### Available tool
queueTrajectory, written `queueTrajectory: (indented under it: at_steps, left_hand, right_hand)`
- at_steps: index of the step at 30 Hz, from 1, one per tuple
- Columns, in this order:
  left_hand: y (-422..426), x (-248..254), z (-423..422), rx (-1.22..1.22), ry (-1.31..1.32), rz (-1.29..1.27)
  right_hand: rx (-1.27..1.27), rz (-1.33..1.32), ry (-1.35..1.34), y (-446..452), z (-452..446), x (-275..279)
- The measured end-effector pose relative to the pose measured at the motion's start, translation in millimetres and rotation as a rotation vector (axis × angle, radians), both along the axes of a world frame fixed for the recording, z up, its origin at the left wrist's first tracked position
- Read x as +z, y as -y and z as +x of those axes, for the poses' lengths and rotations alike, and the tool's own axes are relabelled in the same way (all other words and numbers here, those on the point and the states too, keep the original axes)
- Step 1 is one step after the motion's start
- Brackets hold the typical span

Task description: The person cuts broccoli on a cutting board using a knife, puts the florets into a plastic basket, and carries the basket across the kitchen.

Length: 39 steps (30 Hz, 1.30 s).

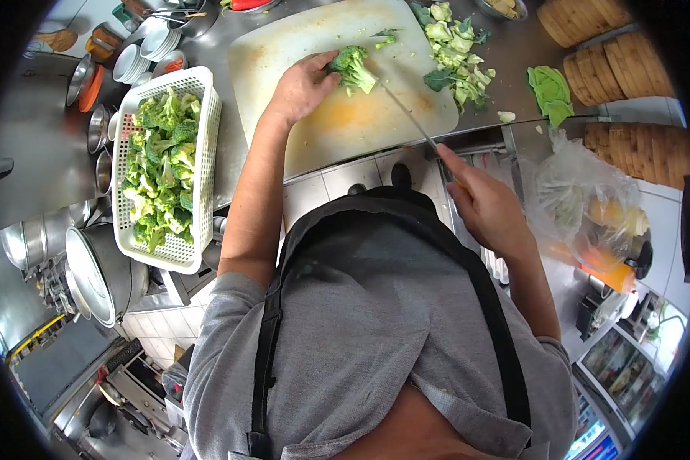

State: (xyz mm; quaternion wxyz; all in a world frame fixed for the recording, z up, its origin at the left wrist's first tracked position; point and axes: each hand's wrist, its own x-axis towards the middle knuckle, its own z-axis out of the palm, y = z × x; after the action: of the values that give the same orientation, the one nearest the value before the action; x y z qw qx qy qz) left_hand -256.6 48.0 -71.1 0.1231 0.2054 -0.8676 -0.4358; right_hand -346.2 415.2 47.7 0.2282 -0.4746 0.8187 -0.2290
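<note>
A broccoli piece [353, 67] lies on the white cutting board [268, 69], its head to the left and its pale stem pointing right. My left hand [308, 86] is closed on the left side of its head, fingertips against the florets. My right hand [479, 201] is wrapped around the handle of a knife [409, 113]. The blade reaches up and left over the board, its tip close to the stem's end. A small broccoli scrap [387, 37] lies farther back on the board.
A white plastic basket [207, 165] full of cut broccoli stands on the left. Trimmed stems and leaves [456, 54] are heaped along the board's right edge. Farther right are a green leaf pile [550, 93], bamboo steamers [617, 67] and a clear plastic bag [575, 180]. Bowls [133, 63] sit back left.
</note>
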Motion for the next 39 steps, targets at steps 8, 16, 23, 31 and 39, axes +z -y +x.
queueTrajectory:
  at_steps: [8, 16, 23, 31, 39]
  left_hand:
    - [-3.8, 18.7, -4.2, 0.008, 0.097, -0.086]
    - [-2.9, 12.9, -2.4, 0.007, 0.074, -0.051]
    - [-4.6, 17.7, -3.5, -0.001, 0.124, -0.151]
    - [-8.2, 14.8, 5.7, 0.015, 0.031, -0.052]
    - [-34.9, 13.1, 58.1, 0.153, 0.012, -0.287]
  right_hand:
    - [0.052, 0.102, -0.166, 13.0, 3.5, -3.5]
    - [0.065, 0.131, -0.223, 21.4, 6.2, -1.3]
    - [0.057, 0.243, -0.199, 39.6, 4.0, -6.4]
    - [0.02, 0.051, 0.01, 38.6, -24.5, -29.0]
    - [-0.11, 0.038, 0.254, 14.7, -6.1, -16.4]
